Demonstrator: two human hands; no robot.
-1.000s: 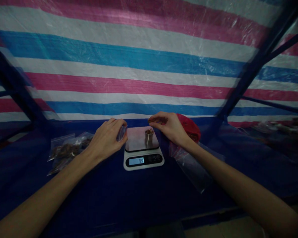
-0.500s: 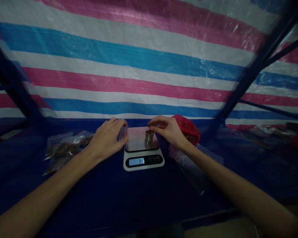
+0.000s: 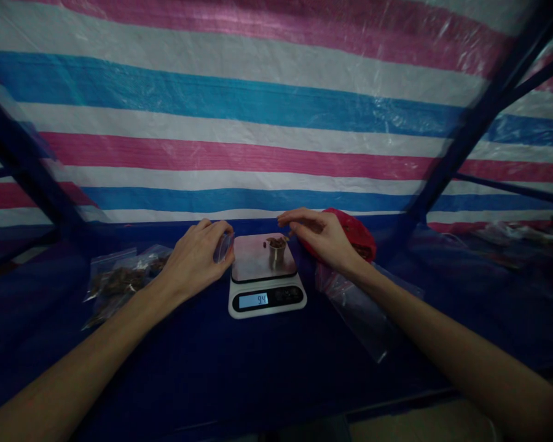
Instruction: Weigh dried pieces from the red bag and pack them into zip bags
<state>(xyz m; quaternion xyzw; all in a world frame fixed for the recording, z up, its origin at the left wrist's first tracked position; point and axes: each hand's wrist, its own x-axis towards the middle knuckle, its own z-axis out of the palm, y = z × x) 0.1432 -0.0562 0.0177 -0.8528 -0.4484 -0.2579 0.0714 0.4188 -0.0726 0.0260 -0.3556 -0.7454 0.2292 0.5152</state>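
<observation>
Head camera: Right hand [image 3: 325,236] has just opened, apparently delivering brown pieces [image 3: 277,242] to the metal cup [image 3: 277,254] on a digital scale [image 3: 253,267]; left hand [image 3: 197,255] pinches clear plastic [image 3: 223,247].

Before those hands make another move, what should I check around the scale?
1. Scale display lit: ok, apparently reading 9.4.
2. Metal cup standing upright on the scale: ok.
3. Brown pieces all inside the cup: not ok; they heap above the rim, and a dark piece shows apart, to its left.
4. Right hand thumb and fingers parted: ok.
5. Clear plastic item in the left hand empty: cannot tell.
</observation>
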